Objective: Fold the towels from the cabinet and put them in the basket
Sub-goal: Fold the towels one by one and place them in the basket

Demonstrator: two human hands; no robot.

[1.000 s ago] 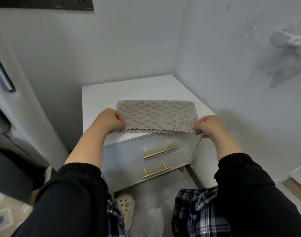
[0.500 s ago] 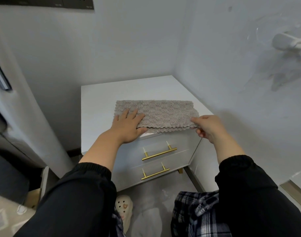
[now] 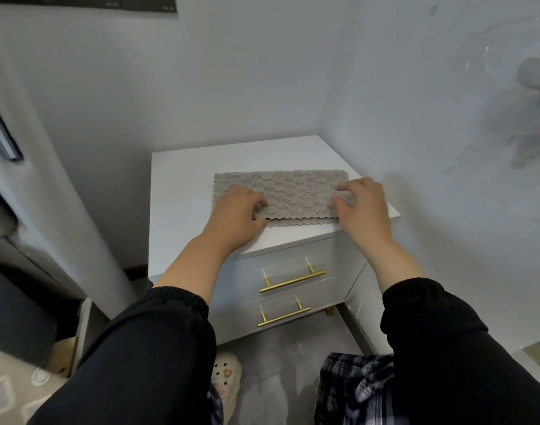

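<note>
1. On top of the white cabinet (image 3: 182,191), in the corner between two pale walls, we see the grey-beige towel (image 3: 293,194) lying flat. It is folded once lengthwise, with its two scalloped edges nearly aligned toward the front.
2. Our left hand (image 3: 235,213) sits on the towel's left end, fingers curled, pinching the upper layer by its front edge.
3. Our right hand (image 3: 363,210) covers the right end, fingers bent against the thumb and pinching the cloth there — the fingertips are blurred.
4. Below the top, both drawers are closed, each with one of the gold bar handles (image 3: 293,280).
5. Black sleeves (image 3: 158,348) cover both forearms — plaid trousers (image 3: 354,391) and a pale slipper (image 3: 227,375) show above the floor.
</note>
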